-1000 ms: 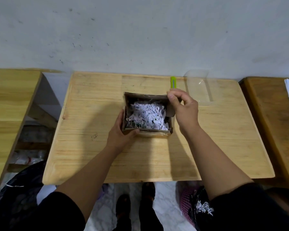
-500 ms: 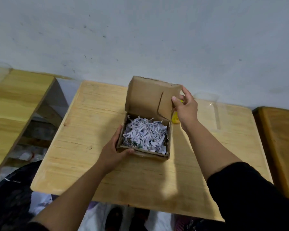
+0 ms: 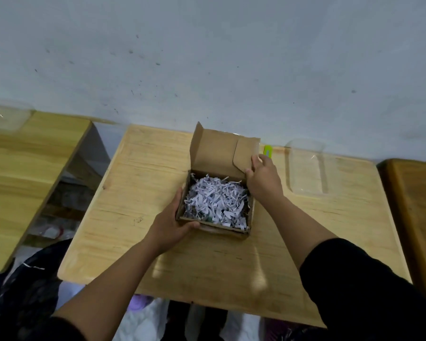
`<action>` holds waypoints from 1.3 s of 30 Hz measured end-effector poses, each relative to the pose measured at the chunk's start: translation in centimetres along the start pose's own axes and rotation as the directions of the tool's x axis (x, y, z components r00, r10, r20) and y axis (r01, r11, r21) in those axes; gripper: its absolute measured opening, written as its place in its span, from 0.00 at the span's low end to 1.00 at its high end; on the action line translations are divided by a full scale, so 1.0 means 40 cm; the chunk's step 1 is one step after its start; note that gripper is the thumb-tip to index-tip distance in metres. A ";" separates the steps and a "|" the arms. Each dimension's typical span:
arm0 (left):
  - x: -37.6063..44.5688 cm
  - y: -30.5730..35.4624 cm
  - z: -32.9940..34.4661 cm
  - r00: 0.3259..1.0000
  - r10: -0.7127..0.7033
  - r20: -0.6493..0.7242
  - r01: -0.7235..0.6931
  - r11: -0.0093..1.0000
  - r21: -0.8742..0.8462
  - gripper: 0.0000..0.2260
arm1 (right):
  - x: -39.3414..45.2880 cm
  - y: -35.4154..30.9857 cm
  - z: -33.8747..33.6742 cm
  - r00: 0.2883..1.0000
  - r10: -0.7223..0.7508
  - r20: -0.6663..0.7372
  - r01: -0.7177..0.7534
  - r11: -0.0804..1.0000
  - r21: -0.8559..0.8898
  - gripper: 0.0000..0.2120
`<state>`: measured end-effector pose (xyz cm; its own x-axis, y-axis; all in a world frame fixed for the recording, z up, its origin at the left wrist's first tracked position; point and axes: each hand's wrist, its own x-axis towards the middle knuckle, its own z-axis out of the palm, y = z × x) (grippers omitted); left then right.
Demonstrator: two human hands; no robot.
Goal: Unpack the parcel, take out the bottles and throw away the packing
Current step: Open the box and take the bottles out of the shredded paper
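Observation:
A small brown cardboard parcel box (image 3: 214, 228) sits in the middle of the wooden table (image 3: 143, 193). Its lid (image 3: 214, 153) stands upright at the back. White shredded paper packing (image 3: 215, 200) fills the box to the top, and no bottles show. My left hand (image 3: 172, 221) grips the box's front left corner, thumb on the front wall. My right hand (image 3: 262, 177) holds the lid's right side flap (image 3: 245, 156) between thumb and fingers.
A yellow-green box cutter (image 3: 268, 150) lies behind my right hand near the wall. A clear plastic tray (image 3: 306, 168) rests to the right of the box. Other wooden tables flank both sides, with another clear tray (image 3: 6, 116) at far left. Dark bags (image 3: 27, 286) lie on the floor.
The lid, low over the box a second ago, has been swung up to upright by my right hand. My left hand has kept its hold on the box's corner.

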<state>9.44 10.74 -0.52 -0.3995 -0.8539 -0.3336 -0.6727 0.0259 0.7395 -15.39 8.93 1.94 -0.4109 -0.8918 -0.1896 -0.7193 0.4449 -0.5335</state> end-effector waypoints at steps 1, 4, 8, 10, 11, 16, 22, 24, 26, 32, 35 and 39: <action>-0.001 0.005 -0.009 1.000 0.017 0.013 -0.017 0.999 0.038 0.45 | -0.010 -0.003 0.000 1.000 -0.008 0.024 0.010 0.998 -0.057 0.23; -0.005 0.024 -0.036 0.997 0.029 0.068 -0.033 0.997 0.070 0.43 | -0.055 -0.013 0.003 0.997 -0.006 0.073 0.017 0.987 -0.162 0.25; -0.010 0.072 -0.064 0.996 0.079 0.051 -0.088 0.977 0.195 0.28 | -0.120 -0.010 0.009 0.990 0.048 0.135 -0.019 0.977 -0.210 0.25; -0.002 0.092 -0.080 0.996 0.076 0.037 -0.084 0.955 0.286 0.25 | -0.146 -0.008 0.006 0.982 0.077 0.175 -0.032 0.968 -0.247 0.25; 0.005 0.100 -0.089 0.997 0.068 0.036 -0.076 0.938 0.337 0.26 | -0.157 -0.010 0.000 0.977 0.092 0.192 -0.038 0.963 -0.268 0.25; 0.054 0.150 -0.126 0.991 0.130 0.042 -0.132 0.828 0.545 0.26 | -0.191 -0.060 -0.039 0.964 0.153 0.219 -0.072 0.937 -0.341 0.23; 0.080 0.256 -0.160 0.977 0.204 0.066 -0.195 0.724 0.662 0.23 | -0.196 -0.141 -0.088 0.989 0.052 0.139 0.003 0.930 -0.368 0.23; 0.083 0.275 -0.162 0.968 0.243 0.061 -0.220 0.710 0.669 0.22 | -0.195 -0.160 -0.095 0.994 -0.005 0.113 0.046 0.928 -0.369 0.27; 0.086 0.285 -0.157 0.960 0.273 0.056 -0.238 0.696 0.677 0.23 | -0.193 -0.172 -0.095 0.994 -0.059 0.092 0.088 0.928 -0.361 0.33; 0.087 0.251 -0.112 0.930 0.360 0.068 -0.323 0.719 0.615 0.29 | -0.206 -0.171 -0.049 0.980 -0.135 0.147 0.176 0.930 -0.323 0.43; 0.087 0.205 -0.080 0.930 0.349 0.117 -0.351 0.743 0.570 0.35 | -0.211 -0.151 -0.016 0.976 -0.129 0.177 0.176 0.943 -0.282 0.44; 0.096 0.158 -0.043 0.922 0.339 0.188 -0.387 0.782 0.488 0.41 | -0.206 -0.116 0.027 0.971 -0.088 0.222 0.133 0.971 -0.197 0.46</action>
<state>4.71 6.74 3.89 -0.7134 -0.6805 -0.1670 -0.6754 0.6044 0.4225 -8.04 14.10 5.08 -0.2113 -0.9234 -0.3205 -0.8636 0.3299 -0.3812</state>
